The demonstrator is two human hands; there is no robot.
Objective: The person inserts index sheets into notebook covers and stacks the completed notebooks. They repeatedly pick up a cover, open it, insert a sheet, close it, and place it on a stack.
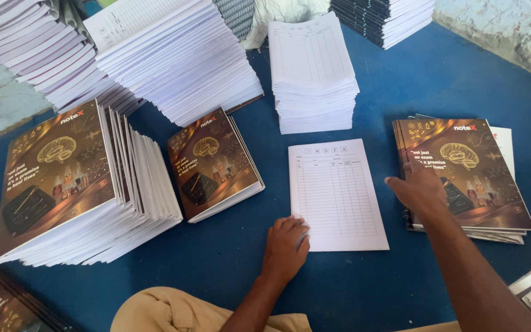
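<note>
On the blue floor cloth, right in front of the seated person, lies a single white ruled index sheet, flat, printed grid up. Left hand sits at the sheet's lower left corner, fingers curled & pressed together onto the edge, thumb side tucked under the knuckles; can't tell if the corner is pinched or just pinned down. Right hand is stretched out to the right, palm down, fingers loosely spread over the left edge of a short pile of brown covers w/ a brain picture; it touches the top cover, nothing lifted.

Just left of the sheet, apart from it, a thin set of finished notebooks w/ the same brown cover, lying a bit askew. Further left, a much taller leaning stack of brown-covered notebooks, page edges fanned out toward the middle. Behind the sheet, a neat tall stack of white index sheets. Behind & left of that, a big slanting heap of white ruled page blocks, and another heap at far left. Top right corner, a dark-edged stack near a rough pale wall. Bottom edge shows the person's tan trouser knee.
</note>
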